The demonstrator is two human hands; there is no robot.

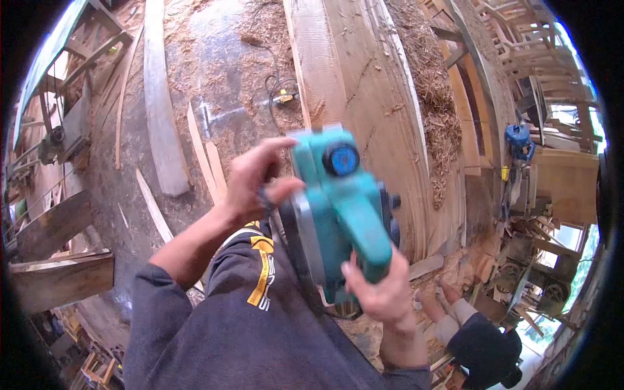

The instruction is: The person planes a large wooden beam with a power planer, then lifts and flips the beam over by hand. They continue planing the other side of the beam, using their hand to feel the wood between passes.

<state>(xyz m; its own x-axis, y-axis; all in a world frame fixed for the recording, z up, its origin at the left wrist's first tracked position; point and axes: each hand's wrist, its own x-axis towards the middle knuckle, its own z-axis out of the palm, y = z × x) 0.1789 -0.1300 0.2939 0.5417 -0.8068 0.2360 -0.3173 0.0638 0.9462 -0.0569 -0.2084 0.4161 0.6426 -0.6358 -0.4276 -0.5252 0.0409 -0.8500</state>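
Note:
A teal electric hand planer (318, 237) with a blue-centred front knob is raised before my chest, blurred a little by motion. My right hand (383, 286) wraps round its rear handle. At the front left side of the planer, my left hand (257, 175) has its thumb and forefinger curled against the body; its other fingers are partly hidden. Beyond the tool lies a wide wooden plank (364, 84), with a lighter, ridged strip along its left side. The planer overlaps the plank's near end in this view.
Wood shavings (442, 130) heap along the plank's right side. A loose board (166, 117) and thin strips lie on the floor at left. A cable with a yellow piece (284, 97) lies near the plank. A blue power tool (519, 140) stands right. Another person (484, 348) is low at right.

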